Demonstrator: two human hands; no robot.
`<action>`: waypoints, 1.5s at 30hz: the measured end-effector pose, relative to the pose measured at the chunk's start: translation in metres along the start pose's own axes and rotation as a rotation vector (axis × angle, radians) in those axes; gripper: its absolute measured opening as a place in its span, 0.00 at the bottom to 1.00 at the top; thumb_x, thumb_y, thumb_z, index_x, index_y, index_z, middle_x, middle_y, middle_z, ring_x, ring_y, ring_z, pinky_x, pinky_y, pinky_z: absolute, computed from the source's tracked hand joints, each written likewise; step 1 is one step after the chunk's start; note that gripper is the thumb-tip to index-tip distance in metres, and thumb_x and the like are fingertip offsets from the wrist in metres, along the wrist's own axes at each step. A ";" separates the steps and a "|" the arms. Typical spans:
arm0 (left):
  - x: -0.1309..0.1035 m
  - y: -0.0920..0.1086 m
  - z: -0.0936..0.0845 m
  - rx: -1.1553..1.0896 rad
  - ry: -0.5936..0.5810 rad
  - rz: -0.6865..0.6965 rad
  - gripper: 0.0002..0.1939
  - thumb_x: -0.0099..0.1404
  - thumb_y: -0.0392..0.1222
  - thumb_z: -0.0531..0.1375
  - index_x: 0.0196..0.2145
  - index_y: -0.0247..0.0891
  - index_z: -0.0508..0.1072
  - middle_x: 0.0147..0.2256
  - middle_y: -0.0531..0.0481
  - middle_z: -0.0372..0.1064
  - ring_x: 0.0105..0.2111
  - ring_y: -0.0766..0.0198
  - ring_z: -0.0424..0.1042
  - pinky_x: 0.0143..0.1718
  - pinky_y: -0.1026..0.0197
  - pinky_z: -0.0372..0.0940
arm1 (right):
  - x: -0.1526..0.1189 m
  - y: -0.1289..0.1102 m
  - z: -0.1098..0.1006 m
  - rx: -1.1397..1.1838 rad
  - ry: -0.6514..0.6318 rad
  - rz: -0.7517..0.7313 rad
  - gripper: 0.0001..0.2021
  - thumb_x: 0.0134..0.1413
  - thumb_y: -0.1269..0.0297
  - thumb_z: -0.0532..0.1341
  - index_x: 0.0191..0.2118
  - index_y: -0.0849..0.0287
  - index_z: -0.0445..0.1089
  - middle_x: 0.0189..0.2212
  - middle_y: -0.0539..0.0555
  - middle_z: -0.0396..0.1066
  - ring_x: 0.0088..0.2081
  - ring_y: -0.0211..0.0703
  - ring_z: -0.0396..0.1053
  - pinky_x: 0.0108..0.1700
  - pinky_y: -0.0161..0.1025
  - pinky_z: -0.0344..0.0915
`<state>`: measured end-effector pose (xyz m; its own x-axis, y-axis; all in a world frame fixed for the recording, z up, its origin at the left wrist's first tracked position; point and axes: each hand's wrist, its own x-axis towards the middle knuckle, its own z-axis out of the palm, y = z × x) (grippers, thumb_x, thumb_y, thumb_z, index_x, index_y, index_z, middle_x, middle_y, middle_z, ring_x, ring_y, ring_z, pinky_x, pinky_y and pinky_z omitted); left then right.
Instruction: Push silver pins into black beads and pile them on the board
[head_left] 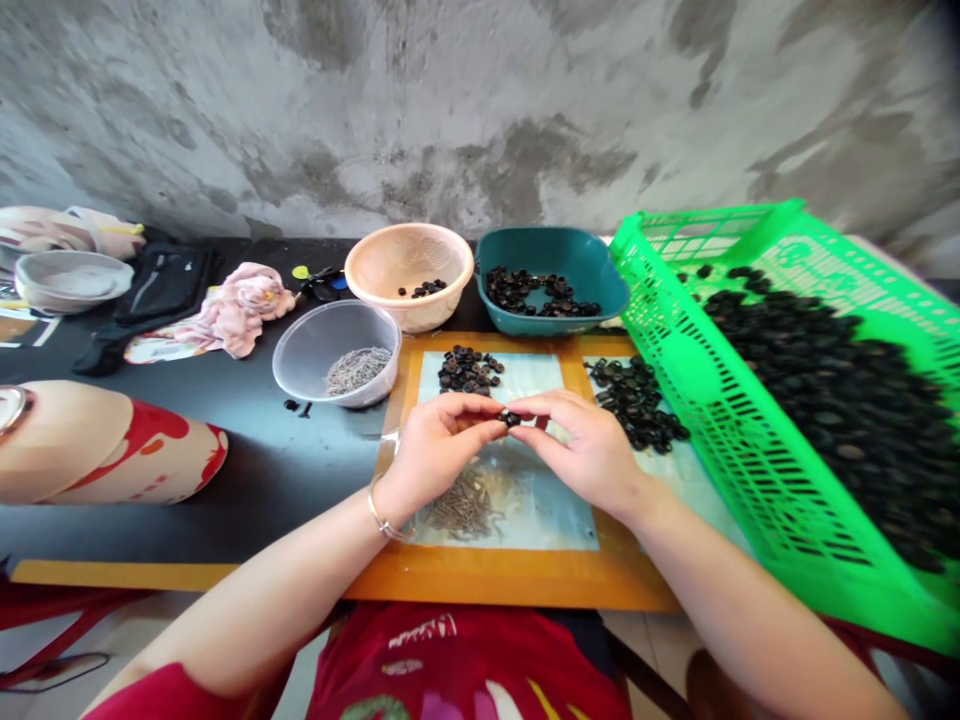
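A small black part (509,419) is pinched between the fingertips of my left hand (442,445) and my right hand (585,445), above the light-blue sheet (555,510). Beneath and beside my left hand lies a pile of thin metal pins (466,505). Just beyond my fingers is a heap of small black pieces (469,371). Another heap of black parts (641,405) lies to the right, past my right hand. Both hands have their fingers closed on the one part.
A green crate (690,400) full of black parts stands at the right. Behind the sheet are a teal basin (555,322), a peach bowl (409,240) and a clear bowl (300,350) with pins. A patterned cylindrical container (120,445) and pink cloth (247,310) are at the left.
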<state>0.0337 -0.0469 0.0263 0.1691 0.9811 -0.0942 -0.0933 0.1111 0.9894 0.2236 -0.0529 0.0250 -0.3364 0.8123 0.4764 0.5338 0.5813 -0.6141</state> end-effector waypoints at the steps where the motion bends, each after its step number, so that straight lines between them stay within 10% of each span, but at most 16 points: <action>1: 0.000 0.000 0.000 -0.007 -0.001 -0.010 0.10 0.51 0.39 0.70 0.33 0.35 0.79 0.31 0.48 0.78 0.31 0.61 0.77 0.38 0.58 0.73 | 0.000 0.000 0.000 0.000 -0.002 0.010 0.08 0.61 0.64 0.63 0.45 0.55 0.75 0.37 0.53 0.78 0.35 0.43 0.75 0.41 0.42 0.73; 14: 0.002 -0.004 -0.002 -0.169 -0.145 -0.152 0.14 0.50 0.48 0.72 0.26 0.35 0.79 0.23 0.50 0.75 0.23 0.67 0.71 0.29 0.64 0.67 | -0.004 -0.009 0.006 0.204 -0.027 0.178 0.10 0.55 0.56 0.67 0.39 0.55 0.73 0.27 0.48 0.74 0.28 0.38 0.72 0.32 0.35 0.70; 27: 0.000 -0.003 -0.001 -0.447 -0.272 -0.351 0.18 0.46 0.48 0.75 0.24 0.33 0.75 0.21 0.52 0.73 0.22 0.70 0.70 0.27 0.66 0.65 | 0.000 -0.004 0.004 0.173 -0.138 -0.112 0.17 0.65 0.54 0.58 0.55 0.53 0.70 0.32 0.51 0.75 0.33 0.41 0.70 0.40 0.40 0.68; 45: -0.009 -0.007 0.007 -0.246 -0.150 -0.144 0.19 0.51 0.53 0.72 0.23 0.33 0.76 0.20 0.50 0.74 0.22 0.66 0.72 0.29 0.65 0.68 | -0.004 -0.007 0.013 0.276 0.064 -0.179 0.15 0.60 0.66 0.64 0.53 0.51 0.74 0.27 0.50 0.70 0.32 0.42 0.66 0.37 0.41 0.63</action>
<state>0.0401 -0.0582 0.0209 0.3388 0.9203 -0.1955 -0.2889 0.2995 0.9093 0.2116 -0.0598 0.0193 -0.3514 0.6967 0.6254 0.2378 0.7126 -0.6601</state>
